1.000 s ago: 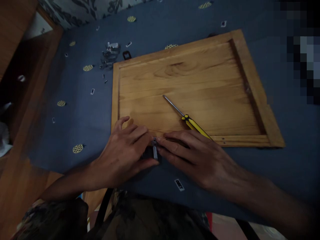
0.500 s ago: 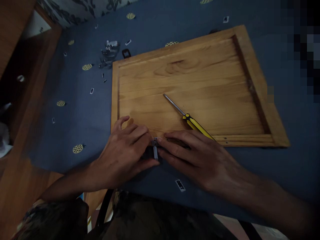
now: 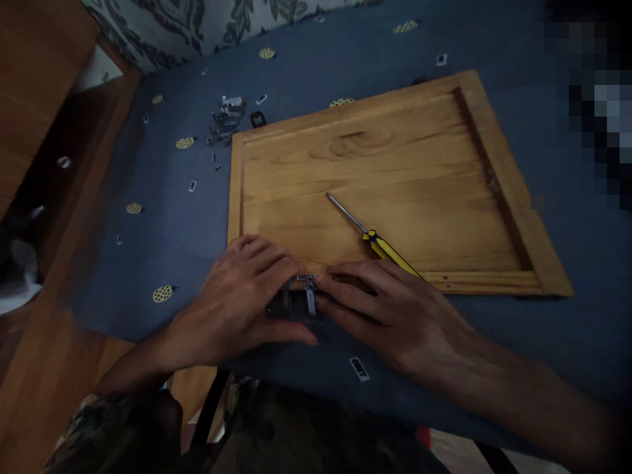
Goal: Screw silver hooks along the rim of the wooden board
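A small metal fitting [image 3: 310, 284] with a light grey tongue sits at the near edge of the framed wooden panel [image 3: 419, 151]. My right hand [image 3: 395, 306] has its fingertips against the fitting's right side, holding it there. To the left, my left hand [image 3: 247, 289] rests on the panel's near edge, fingers forward and bent, thumb stretched apart below. Between its thumb and fingers more dark metal shows, partly hidden. A screwdriver [image 3: 390, 253] with a yellow and black handle lies across the panel, its handle end close behind my right hand.
Beyond the panel's left corner lie a heap of small metal parts [image 3: 227, 118], a dark square piece [image 3: 257, 119] and two tiny screws [image 3: 215, 162]. Blue patterned cloth [image 3: 162, 257] covers the table. Wooden furniture with an open dark compartment [image 3: 54, 158] stands at left.
My left thumb has moved away from the fitting and my left fingers have drawn together, uncovering more metal. My right hand keeps its place. The whole view has shifted slightly.
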The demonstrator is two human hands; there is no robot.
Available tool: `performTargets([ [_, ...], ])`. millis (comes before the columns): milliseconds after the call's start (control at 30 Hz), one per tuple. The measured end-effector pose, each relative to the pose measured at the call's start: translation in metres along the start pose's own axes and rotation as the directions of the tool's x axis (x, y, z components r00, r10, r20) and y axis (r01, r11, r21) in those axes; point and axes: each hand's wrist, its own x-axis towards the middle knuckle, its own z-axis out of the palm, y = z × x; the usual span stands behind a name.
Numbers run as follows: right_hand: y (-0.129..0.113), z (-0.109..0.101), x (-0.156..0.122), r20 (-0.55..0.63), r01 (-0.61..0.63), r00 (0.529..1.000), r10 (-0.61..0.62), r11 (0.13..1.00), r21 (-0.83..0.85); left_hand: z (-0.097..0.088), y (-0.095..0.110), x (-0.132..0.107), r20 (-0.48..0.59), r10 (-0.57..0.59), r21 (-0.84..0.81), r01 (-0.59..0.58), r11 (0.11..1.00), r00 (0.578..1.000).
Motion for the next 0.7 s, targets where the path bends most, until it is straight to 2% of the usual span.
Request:
performTargets([
  [100,0.000,0.000,0.002,-0.037,-0.009,0.999,0.009,1.000,-0.006,-0.011,-0.006,-0.005,-0.016,-0.060,-0.066,0.059,0.996,0.998],
  [200,0.000,-0.002,0.004,-0.026,0.031,0.999,-0.031,0.999,-0.023,-0.015,-0.011,-0.008,0.001,-0.109,-0.087,0.109,0.990,0.994],
  [400,-0.002,-0.007,0.007,-0.008,0.042,0.999,-0.042,0.998,-0.039,-0.008,-0.008,-0.008,0.079,-0.063,-0.114,0.072,0.991,0.995],
  [567,-0.004,-0.006,0.005,0.012,0.029,1.000,-0.029,0.999,0.013,0.000,-0.004,-0.009,0.098,-0.046,-0.059,0.052,0.997,0.994],
  [700,-0.007,-0.005,0.006,-0.012,-0.002,1.000,0.002,1.000,-0.029,0.003,-0.003,-0.012,0.108,-0.050,0.024,0.047,0.999,0.993],
])
